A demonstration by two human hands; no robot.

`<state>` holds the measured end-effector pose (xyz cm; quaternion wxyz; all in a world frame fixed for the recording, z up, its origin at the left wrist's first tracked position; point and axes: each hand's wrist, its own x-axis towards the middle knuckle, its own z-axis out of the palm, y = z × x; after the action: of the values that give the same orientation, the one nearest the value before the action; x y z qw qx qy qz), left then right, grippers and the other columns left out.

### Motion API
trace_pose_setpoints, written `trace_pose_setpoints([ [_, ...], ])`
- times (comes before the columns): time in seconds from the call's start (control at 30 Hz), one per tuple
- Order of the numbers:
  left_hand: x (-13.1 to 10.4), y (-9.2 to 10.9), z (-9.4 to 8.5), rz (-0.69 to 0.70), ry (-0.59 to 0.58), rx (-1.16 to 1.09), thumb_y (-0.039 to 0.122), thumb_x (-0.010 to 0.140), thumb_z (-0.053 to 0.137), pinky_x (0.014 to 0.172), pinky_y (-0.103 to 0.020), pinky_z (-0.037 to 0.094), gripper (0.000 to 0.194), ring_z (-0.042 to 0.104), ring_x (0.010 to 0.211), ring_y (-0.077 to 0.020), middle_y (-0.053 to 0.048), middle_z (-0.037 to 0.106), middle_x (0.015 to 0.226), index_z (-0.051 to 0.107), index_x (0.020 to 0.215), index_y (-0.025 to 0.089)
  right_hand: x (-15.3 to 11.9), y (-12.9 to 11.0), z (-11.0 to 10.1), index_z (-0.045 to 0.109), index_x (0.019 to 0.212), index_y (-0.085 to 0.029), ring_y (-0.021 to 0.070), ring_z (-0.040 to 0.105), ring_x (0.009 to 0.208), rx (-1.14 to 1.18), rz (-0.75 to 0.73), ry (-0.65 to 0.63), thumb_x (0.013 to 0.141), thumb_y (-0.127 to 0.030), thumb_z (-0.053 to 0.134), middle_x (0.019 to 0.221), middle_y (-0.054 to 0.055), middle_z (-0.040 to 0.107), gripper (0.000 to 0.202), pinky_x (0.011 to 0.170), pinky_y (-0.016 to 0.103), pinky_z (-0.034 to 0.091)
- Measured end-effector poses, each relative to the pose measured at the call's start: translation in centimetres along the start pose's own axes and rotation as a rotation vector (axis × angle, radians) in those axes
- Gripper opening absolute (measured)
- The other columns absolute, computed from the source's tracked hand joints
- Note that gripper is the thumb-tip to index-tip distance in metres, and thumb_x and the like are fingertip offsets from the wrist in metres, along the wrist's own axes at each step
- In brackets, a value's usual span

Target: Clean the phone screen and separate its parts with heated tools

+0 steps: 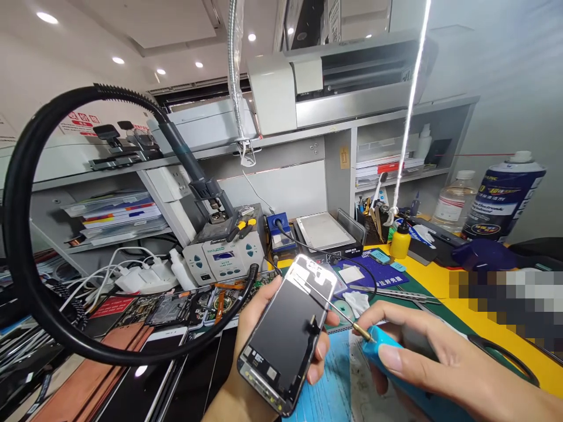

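My left hand (255,328) grips a phone screen (281,328) by its two long edges, fingers wrapped round the right side. The dark back of the screen faces me, with a bright metal plate at its far end and a flex cable near its right edge. In my right hand (417,346) is a blue handheld tool (373,340) with a brass collar and a thin metal rod. That rod slants up and left across the screen's far part; whether its tip touches cannot be made out. Beneath lies a scratched blue mat (328,381).
A hot-air station (224,258) with a thick black hose (20,146) arching overhead stands behind left. Phones and circuit boards (136,313) lie at left. Tweezers (396,295), a yellow bottle (400,241) and a spray can (504,196) are at right. A lit cord (411,105) hangs down.
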<state>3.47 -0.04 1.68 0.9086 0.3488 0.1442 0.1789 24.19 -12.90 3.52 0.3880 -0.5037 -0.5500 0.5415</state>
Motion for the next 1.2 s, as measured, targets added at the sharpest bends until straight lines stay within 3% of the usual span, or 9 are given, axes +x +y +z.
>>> trace_pose_setpoints([
  [0.13, 0.1, 0.2, -1.2, -0.062, -0.103, 0.013, 0.075, 0.087, 0.035, 0.051, -0.030, 0.041, 0.087, 0.066, 0.055, -0.0237, -0.015, 0.066, 0.072, 0.068, 0.105, -0.004, 0.0, 0.1, -0.1, 0.062, 0.110, -0.026, 0.0265, 0.065, 0.096, -0.100, -0.040, 0.035, 0.093, -0.063, 0.056, 0.092, 0.004, 0.072, 0.041, 0.086, 0.036, 0.052],
  [0.27, 0.0, 0.3, -1.3, -0.041, -0.156, 0.022, 0.077, 0.087, 0.031, 0.052, -0.030, 0.041, 0.089, 0.065, 0.057, -0.0223, -0.012, 0.064, 0.073, 0.068, 0.107, -0.002, 0.2, 1.1, -0.5, 0.061, 0.117, -0.028, 0.0273, 0.065, 0.101, -0.088, -0.039, 0.096, 0.093, -0.062, 0.056, 0.099, 0.004, 0.074, 0.041, 0.091, 0.037, 0.051],
  [0.43, -0.5, 0.1, 0.2, 0.036, -0.026, 0.047, 0.066, 0.094, 0.028, 0.060, -0.030, 0.047, 0.077, 0.069, 0.065, -0.0234, -0.017, 0.071, 0.083, 0.067, 0.113, 0.003, 0.4, 1.5, -0.6, 0.063, 0.115, -0.029, 0.0262, 0.067, 0.094, -0.044, -0.058, 0.109, 0.094, -0.058, 0.057, 0.094, 0.003, 0.076, 0.036, 0.088, 0.035, 0.053],
  [0.57, -0.7, -0.6, 1.1, 0.042, 0.098, 0.032, 0.063, 0.090, 0.044, 0.058, -0.028, 0.050, 0.069, 0.070, 0.063, -0.0223, -0.016, 0.073, 0.083, 0.070, 0.111, 0.003, 0.4, 0.9, -0.4, 0.064, 0.112, -0.028, 0.0259, 0.068, 0.092, -0.023, -0.058, 0.103, 0.093, -0.059, 0.058, 0.095, 0.003, 0.076, 0.037, 0.082, 0.034, 0.054],
  [0.77, -1.1, -1.2, 1.9, 0.032, 0.144, 0.074, 0.061, 0.090, 0.047, 0.066, -0.029, 0.052, 0.067, 0.070, 0.069, -0.0208, -0.017, 0.074, 0.093, 0.067, 0.120, 0.005, 0.4, 0.7, -0.4, 0.065, 0.109, -0.027, 0.0212, 0.067, 0.090, -0.027, -0.109, 0.096, 0.097, -0.054, 0.056, 0.097, 0.001, 0.075, 0.031, 0.086, 0.031, 0.050],
  [0.9, -1.2, -1.5, 2.5, 0.068, 0.180, 0.046, 0.057, 0.090, 0.050, 0.070, -0.032, 0.051, 0.062, 0.071, 0.072, -0.0237, -0.017, 0.074, 0.090, 0.067, 0.118, 0.005, 0.5, 1.1, -0.4, 0.065, 0.109, -0.029, 0.0201, 0.065, 0.091, -0.019, -0.142, 0.072, 0.096, -0.054, 0.057, 0.093, 0.000, 0.074, 0.030, 0.088, 0.030, 0.049],
  [1.1, -1.3, -1.9, 3.0, 0.079, 0.256, -0.015, 0.053, 0.082, 0.066, 0.083, -0.040, 0.051, 0.066, 0.073, 0.078, -0.0272, -0.012, 0.076, 0.092, 0.058, 0.134, 0.012, 0.5, 1.3, -0.1, 0.061, 0.109, -0.028, 0.0206, 0.064, 0.081, 0.110, -0.057, 0.062, 0.092, -0.060, 0.060, 0.085, 0.001, 0.071, 0.036, 0.062, 0.025, 0.053],
  [1.2, -1.3, -1.9, 3.1, 0.103, 0.299, -0.003, 0.053, 0.081, 0.068, 0.085, -0.040, 0.051, 0.069, 0.073, 0.082, -0.0274, -0.012, 0.075, 0.096, 0.056, 0.135, 0.013, 0.6, 1.3, 0.0, 0.061, 0.107, -0.027, 0.0203, 0.063, 0.079, 0.115, -0.059, 0.067, 0.091, -0.060, 0.062, 0.087, 0.002, 0.070, 0.036, 0.061, 0.025, 0.053],
])
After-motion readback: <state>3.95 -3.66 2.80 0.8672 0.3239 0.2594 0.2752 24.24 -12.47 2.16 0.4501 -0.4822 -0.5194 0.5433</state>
